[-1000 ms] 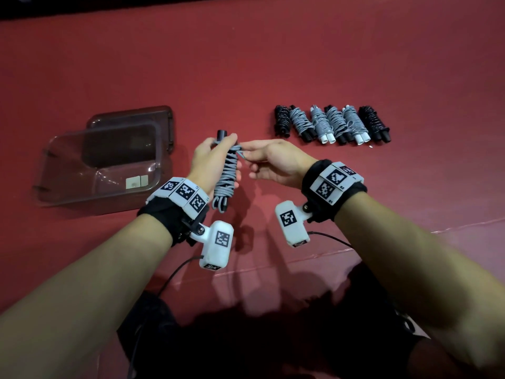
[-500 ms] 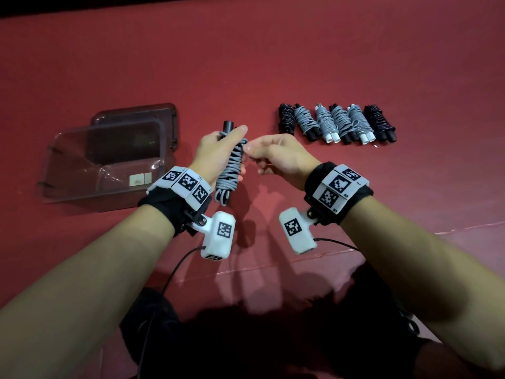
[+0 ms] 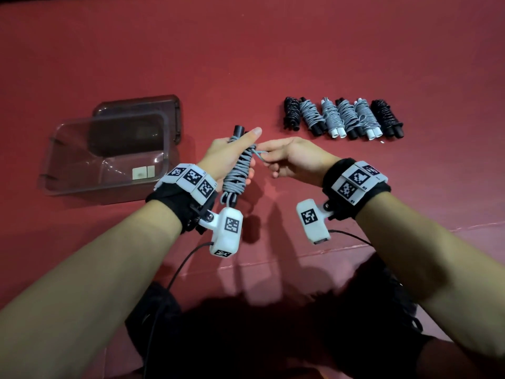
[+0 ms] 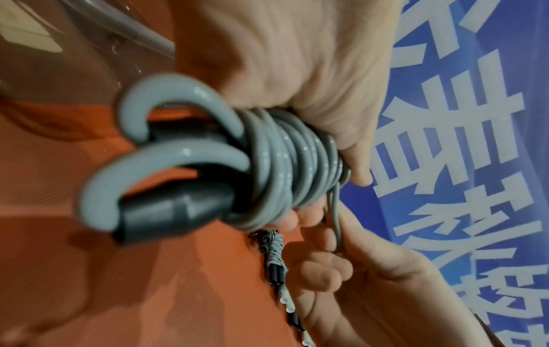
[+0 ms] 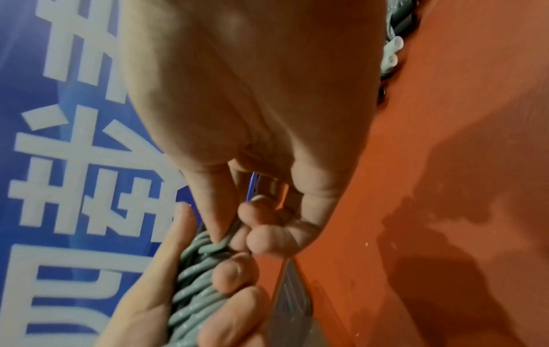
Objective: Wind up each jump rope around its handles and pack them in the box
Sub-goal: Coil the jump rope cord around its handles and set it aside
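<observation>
Bare floor (image 3: 246, 86) between box (image 3: 82, 184), bundles (image 3: 343, 117)

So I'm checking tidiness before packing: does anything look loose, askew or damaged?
Only one loose end: a short loop of the grey jump rope sticks out where the right hand pinches it. The wound bundles lie in a neat row.

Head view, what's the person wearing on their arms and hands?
Bare forearms, no sleeves or gloves. Each wrist has a black band topped with white blocks printed with black square codes, plus a white camera pod bearing a code and trailing a thin black cable.
</observation>
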